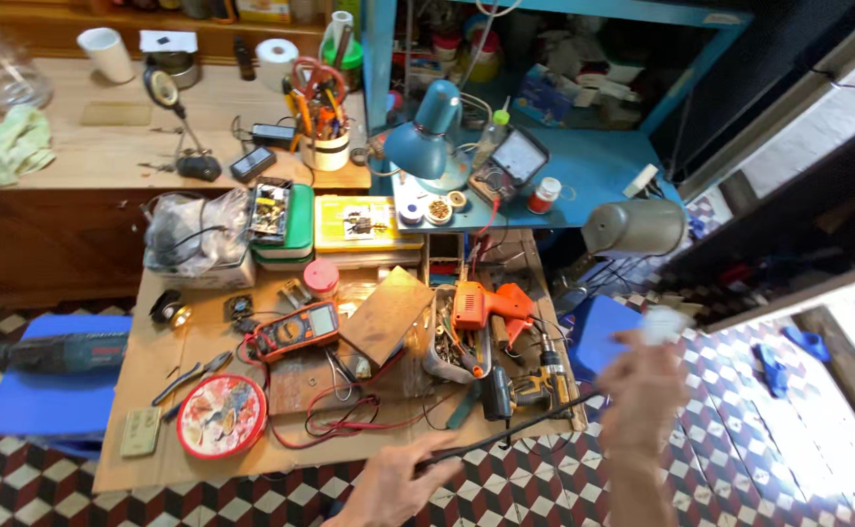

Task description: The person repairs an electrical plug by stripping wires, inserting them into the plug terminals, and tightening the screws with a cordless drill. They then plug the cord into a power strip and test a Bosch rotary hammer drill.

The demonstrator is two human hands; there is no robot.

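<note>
My left hand (398, 483) is at the bottom centre, fingers closed on the near end of a thin black rod (515, 427) that slants up to the right over the workbench edge. My right hand (642, 390) is raised at the right, blurred, fingers closed around a small white round object (664, 324) whose kind I cannot tell. Just beyond the rod lie a black and yellow cordless drill (520, 388) and an orange soldering gun (491, 304).
The cardboard-topped bench (144, 371) carries a multimeter (296, 330), a round red tin lid (221, 417), pliers (191, 377), red wires and a parts tray. A teal desk lamp (426, 137) and grey lamp (634, 227) stand behind. A blue stool with a hammer drill (55, 351) is left.
</note>
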